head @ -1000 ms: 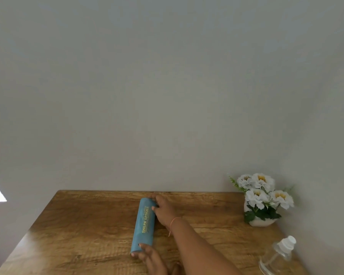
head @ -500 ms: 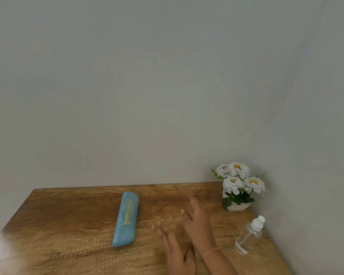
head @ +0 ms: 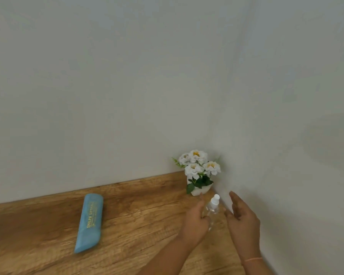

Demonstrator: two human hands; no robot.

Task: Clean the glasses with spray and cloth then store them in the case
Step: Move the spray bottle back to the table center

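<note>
while the left hand (head: 195,223) curls its fingers round the clear spray bottle (head: 213,209) near the table's (head: 147,225) right edge, the right hand (head: 243,217) hovers just beside it, fingers straight and together. light, smooth, probably slippery plastic: better gripped at the body than at the white cap (head: 215,199). to the left lies the closed blue case (head: 89,220), its gold lettering reading roughly "shilpa opticals". beyond stand potted flowers (head: 199,167).

Head-worn view, down onto table (head: 147,215) corner

Hidden behind left hand (head: 195,222): spray bottle's (head: 214,204) lower half. Blurred: lettering (head: 91,214) on case (head: 87,237). Cut off below: both forearms (head: 167,259).
</note>
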